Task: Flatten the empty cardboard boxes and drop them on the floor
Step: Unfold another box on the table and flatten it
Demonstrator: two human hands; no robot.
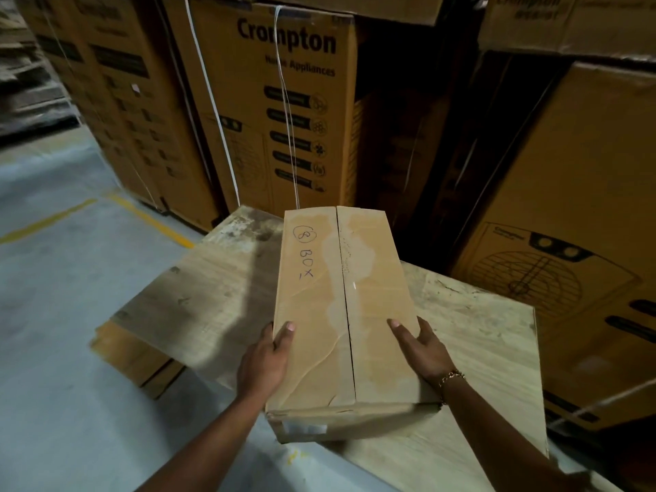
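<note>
You hold the box (342,314) over the wooden table (490,349), left hand (268,353) and right hand (424,346) each clasping a long side, thumbs on top. It is not yet flattened, its top flaps closed. Next move, likely: open the centre seam, then collapse it.

Dim warehouse light, wide-angle view, soft toward the borders.

The box (340,307) between the left hand (266,353) and right hand (422,346) is the brightest, sharpest thing. A soft dark shadow lies on the sheet (198,296) just left of the left hand, so the light seems to come from above and to the right. The cartons (284,101) beyond the hands are dim, with near-black gaps beyond the right hand. Far left of the left hand, the floor (53,314) and cartons smear with blur. Straight edges bow near the borders. The bracelet (451,376) glints faintly.
</note>
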